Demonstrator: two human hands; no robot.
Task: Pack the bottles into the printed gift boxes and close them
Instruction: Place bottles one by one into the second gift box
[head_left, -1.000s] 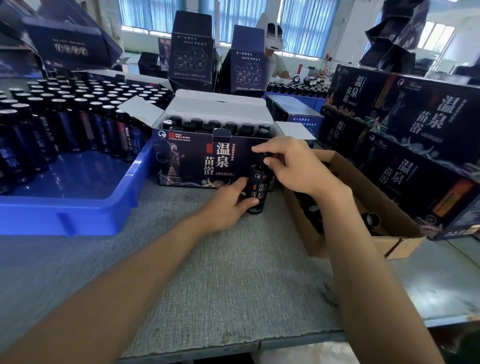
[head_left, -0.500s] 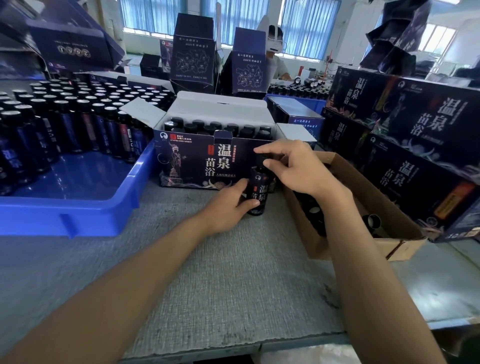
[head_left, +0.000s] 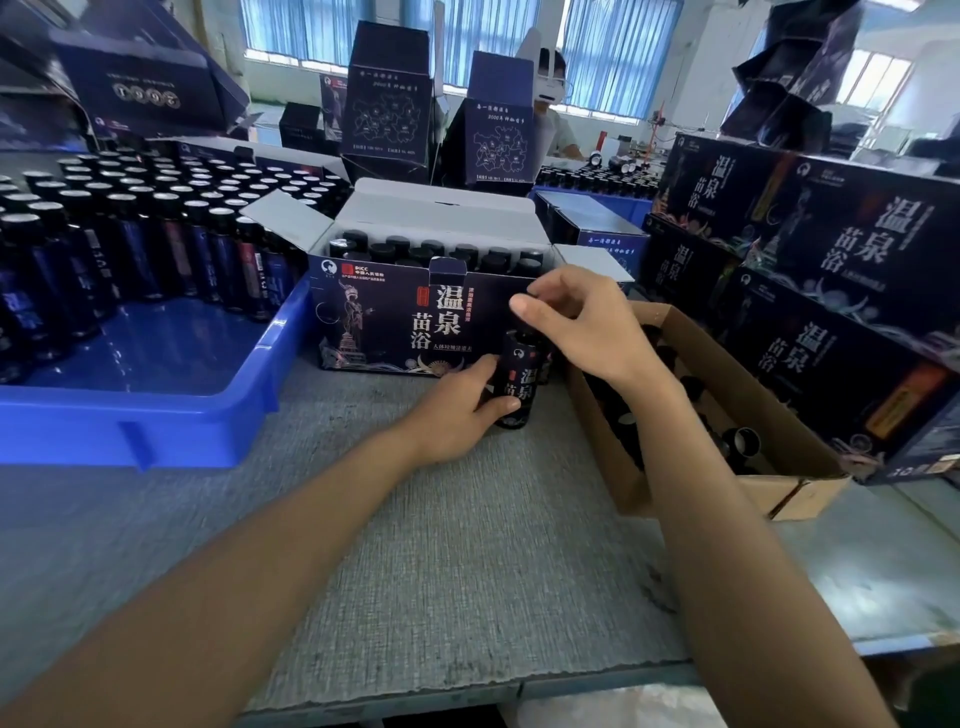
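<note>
my left hand (head_left: 462, 402) curls round the upright bottle (head_left: 519, 387) on the tabletop (head_left: 467, 545); my right hand (head_left: 582, 325) arches above, pinching its top, just before the gift box (head_left: 384, 322).

Bottle (head_left: 519, 382): dark wrap label, slight sheen, pale print catches the light.
Gift box (head_left: 384, 322): printed card. Outside is dark with a satin gloss; flap insides are plain white, matt.
Tray (head_left: 156, 415): blue moulded plastic, smooth, glossy.
Carton (head_left: 789, 452): brown cardboard, matt, unprinted.
Bench cover (head_left: 467, 545): grey, woven-looking grain, rough, matt. Cloth or textured mat, cannot tell.
</note>
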